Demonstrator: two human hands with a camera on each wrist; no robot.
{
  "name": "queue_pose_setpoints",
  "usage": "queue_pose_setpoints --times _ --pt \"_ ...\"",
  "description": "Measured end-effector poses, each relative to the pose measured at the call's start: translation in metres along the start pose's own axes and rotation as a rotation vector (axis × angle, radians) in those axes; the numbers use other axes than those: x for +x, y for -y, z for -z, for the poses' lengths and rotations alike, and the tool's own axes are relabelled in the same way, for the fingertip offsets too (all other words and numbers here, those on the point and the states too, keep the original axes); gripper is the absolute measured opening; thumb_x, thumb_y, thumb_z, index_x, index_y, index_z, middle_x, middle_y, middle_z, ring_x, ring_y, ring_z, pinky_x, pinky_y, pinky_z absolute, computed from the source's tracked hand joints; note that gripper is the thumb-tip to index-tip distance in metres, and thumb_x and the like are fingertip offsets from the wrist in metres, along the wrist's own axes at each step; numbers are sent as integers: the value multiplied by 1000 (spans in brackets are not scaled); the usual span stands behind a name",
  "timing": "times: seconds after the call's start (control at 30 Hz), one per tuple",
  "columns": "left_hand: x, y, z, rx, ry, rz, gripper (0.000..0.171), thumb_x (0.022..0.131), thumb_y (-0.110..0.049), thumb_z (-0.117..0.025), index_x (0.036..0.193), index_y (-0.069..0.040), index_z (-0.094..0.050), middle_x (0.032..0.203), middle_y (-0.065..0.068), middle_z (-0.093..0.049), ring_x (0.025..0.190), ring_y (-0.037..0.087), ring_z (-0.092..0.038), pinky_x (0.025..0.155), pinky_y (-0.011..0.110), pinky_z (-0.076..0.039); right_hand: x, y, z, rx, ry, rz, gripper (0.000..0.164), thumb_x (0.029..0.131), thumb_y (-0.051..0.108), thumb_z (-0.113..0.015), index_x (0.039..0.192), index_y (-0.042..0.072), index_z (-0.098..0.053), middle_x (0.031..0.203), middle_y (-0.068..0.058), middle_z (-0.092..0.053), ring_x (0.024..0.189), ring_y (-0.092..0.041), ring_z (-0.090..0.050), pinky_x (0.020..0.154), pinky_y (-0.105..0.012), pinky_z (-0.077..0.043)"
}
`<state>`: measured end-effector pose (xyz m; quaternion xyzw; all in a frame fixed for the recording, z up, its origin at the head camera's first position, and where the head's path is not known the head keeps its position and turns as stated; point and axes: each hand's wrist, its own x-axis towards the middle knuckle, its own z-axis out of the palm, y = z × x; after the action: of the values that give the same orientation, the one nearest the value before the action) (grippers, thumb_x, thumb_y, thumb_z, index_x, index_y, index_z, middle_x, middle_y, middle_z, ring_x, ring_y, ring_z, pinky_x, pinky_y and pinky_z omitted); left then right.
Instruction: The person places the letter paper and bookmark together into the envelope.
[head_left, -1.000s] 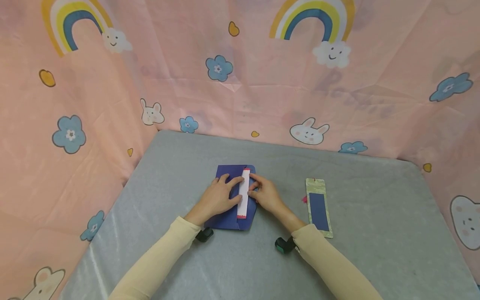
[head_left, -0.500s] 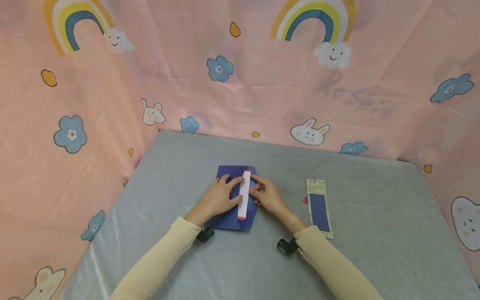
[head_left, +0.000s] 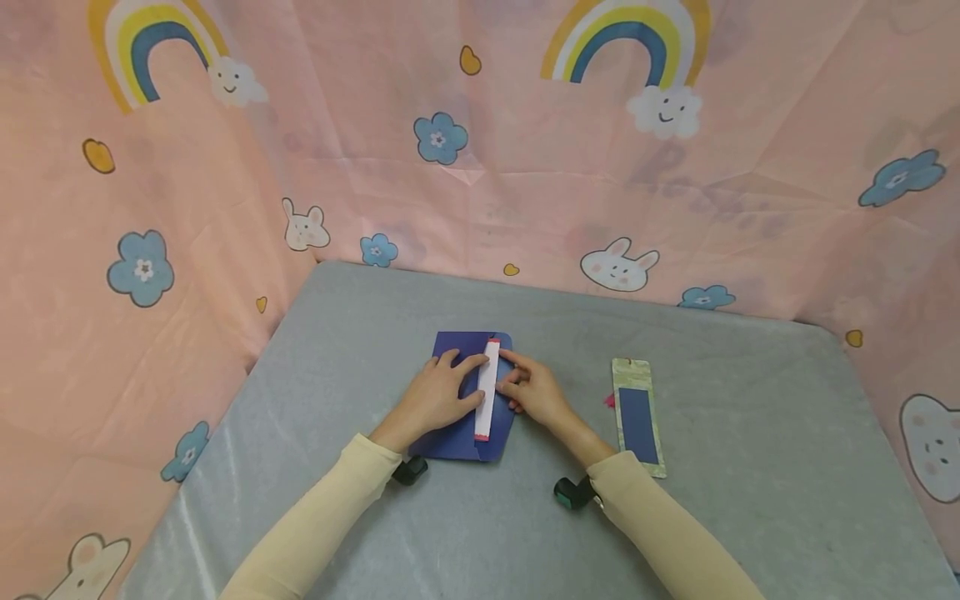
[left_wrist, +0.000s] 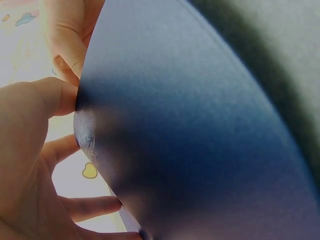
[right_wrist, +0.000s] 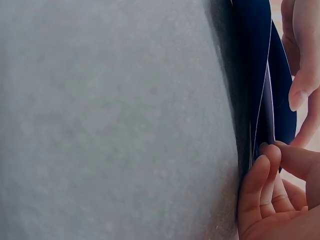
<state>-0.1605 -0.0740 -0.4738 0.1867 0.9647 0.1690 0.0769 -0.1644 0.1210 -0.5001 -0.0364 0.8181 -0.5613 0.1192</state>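
A dark blue envelope [head_left: 450,440] lies on the table, its lighter flap [head_left: 504,417] spread to the right. At its mouth, a white card [head_left: 487,387] with red ends shows as a narrow upright strip. My left hand [head_left: 435,393] rests over the envelope with spread fingers, thumb and index fingertip on the card's left side. From the right, my right hand [head_left: 536,392] pinches the card's edge over the flap. In the right wrist view, the fingertips [right_wrist: 270,152] meet at the pale card edge between blue layers. The blue paper [left_wrist: 200,75] fills much of the left wrist view.
To the right lies a long green-patterned piece [head_left: 641,425] with a dark blue panel and a bit of pink at its left edge, beside the right forearm. A grey cloth covers the table [head_left: 750,467]. Pink printed fabric [head_left: 487,200] hangs behind and at the sides.
The left hand stays in place. The right hand's fingers have shifted slightly at the card's edge, and the card has slid a touch toward me.
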Motion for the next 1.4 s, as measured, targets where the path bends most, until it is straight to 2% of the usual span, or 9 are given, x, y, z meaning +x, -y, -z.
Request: queue_pose_setpoints --times 0.6,1.4 --pt "1 2 -3 10 2 -3 60 93 -45 -61 149 -35 -42 151 21 -45 130 47 -51 102 60 -46 3 7 -7 -73 -42 -25 60 89 8 -71 146 11 -49 79 -10 -73 38 -8 -47 41 -24 -42" --pt "1 3 -2 11 -12 -18 59 93 -45 -62 148 -34 -44 150 21 -45 130 48 -50 101 60 -47 5 9 -10 -109 -57 1 59 89 5 -70 144 8 -51 79 -13 -72 36 -9 -44 42 -25 -42"
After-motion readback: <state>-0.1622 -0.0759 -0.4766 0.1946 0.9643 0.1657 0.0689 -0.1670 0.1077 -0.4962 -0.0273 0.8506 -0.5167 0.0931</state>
